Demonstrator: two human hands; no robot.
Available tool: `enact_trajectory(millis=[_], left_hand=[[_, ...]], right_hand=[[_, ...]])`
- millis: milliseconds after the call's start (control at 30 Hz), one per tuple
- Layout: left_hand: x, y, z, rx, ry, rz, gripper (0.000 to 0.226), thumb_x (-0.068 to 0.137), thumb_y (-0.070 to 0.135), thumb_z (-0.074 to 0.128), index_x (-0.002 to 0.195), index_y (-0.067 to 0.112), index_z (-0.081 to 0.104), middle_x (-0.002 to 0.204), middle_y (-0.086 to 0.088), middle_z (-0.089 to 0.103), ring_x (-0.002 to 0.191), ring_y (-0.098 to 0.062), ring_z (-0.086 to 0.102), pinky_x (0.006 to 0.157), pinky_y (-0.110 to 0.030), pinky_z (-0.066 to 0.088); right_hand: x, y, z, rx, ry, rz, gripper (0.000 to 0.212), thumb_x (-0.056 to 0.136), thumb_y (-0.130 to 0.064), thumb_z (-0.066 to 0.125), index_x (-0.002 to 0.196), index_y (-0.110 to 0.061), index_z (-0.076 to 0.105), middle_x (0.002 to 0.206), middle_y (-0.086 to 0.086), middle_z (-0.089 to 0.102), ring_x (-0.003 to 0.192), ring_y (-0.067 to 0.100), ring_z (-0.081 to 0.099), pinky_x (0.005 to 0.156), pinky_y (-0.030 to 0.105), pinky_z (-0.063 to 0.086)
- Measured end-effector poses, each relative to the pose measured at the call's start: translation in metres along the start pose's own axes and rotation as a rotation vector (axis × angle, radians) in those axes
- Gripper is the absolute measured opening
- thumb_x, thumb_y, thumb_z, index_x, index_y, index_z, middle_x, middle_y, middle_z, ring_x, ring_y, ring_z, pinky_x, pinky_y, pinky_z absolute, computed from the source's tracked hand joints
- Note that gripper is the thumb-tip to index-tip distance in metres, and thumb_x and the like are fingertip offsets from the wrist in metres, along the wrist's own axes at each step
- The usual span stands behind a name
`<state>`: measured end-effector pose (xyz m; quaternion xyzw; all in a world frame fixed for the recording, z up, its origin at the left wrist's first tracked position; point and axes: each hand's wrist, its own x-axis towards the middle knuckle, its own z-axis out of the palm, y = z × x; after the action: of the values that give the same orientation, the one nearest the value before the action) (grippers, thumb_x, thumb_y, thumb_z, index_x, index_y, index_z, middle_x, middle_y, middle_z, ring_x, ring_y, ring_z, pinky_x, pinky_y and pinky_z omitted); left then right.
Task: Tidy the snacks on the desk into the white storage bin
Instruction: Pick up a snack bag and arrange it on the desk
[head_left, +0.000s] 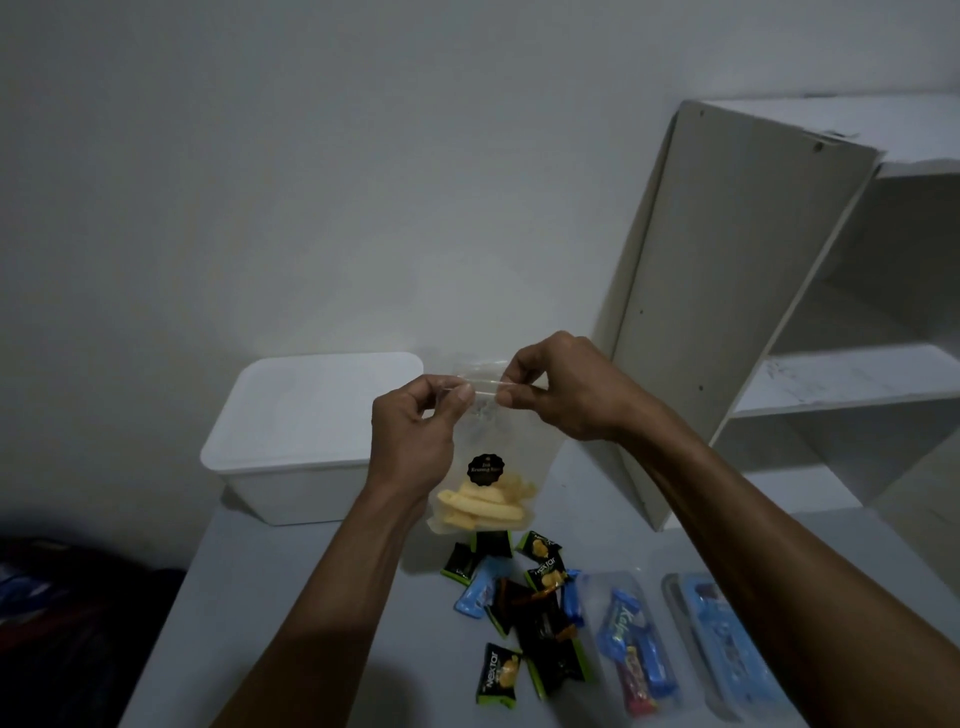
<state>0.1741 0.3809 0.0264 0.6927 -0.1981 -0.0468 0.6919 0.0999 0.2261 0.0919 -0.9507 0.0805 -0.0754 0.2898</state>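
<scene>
1. Centrally, a clear pouch (485, 467) of pale yellow snack sticks hung upright above the desk (291, 597), its long axis near vertical, its sealed top edge uppermost and running left to right, its filled bottom pointing down at the desk.
2. Left hand (415, 436): thumb and forefinger pinched the left end of the pouch's top strip; the other fingers were curled.
3. Right hand (558, 389): thumb and forefinger pinched the right end of the same strip, close to the left hand's fingertips.
4. A round black label (486, 469) faced the camera on the pouch's front, just above the sticks.
5. White storage bin (306, 431): stood on the desk's far left corner against the wall, just left of the pouch; whether a lid covered it could not be told.
6. Small wrapped snacks (524, 613), black-green and blue, lay scattered on the desk below the pouch.
7. Two longer blue packets (636, 649) lay to their right, long axes running away from the camera.
8. A white shelf unit (810, 312) stood at the right.
</scene>
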Motion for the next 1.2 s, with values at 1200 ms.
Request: enact_trajectory(millis=[1200], left_hand=[[-0.001, 0.011, -0.001, -0.177, 0.008, -0.067, 0.009, 0.081, 0.005, 0.074, 0.079, 0.014, 0.074, 0.074, 0.002, 0.072, 0.069, -0.002, 0.066, 0.067, -0.013, 0.051]], right_hand=[[-0.007, 0.021, -0.013, 0.232, 0.089, 0.003, 0.011, 0.081, -0.032, 0.079, 0.082, -0.022, 0.076, 0.083, -0.006, 0.074, 0.08, 0.03, 0.07, 0.076, 0.052, 0.058]])
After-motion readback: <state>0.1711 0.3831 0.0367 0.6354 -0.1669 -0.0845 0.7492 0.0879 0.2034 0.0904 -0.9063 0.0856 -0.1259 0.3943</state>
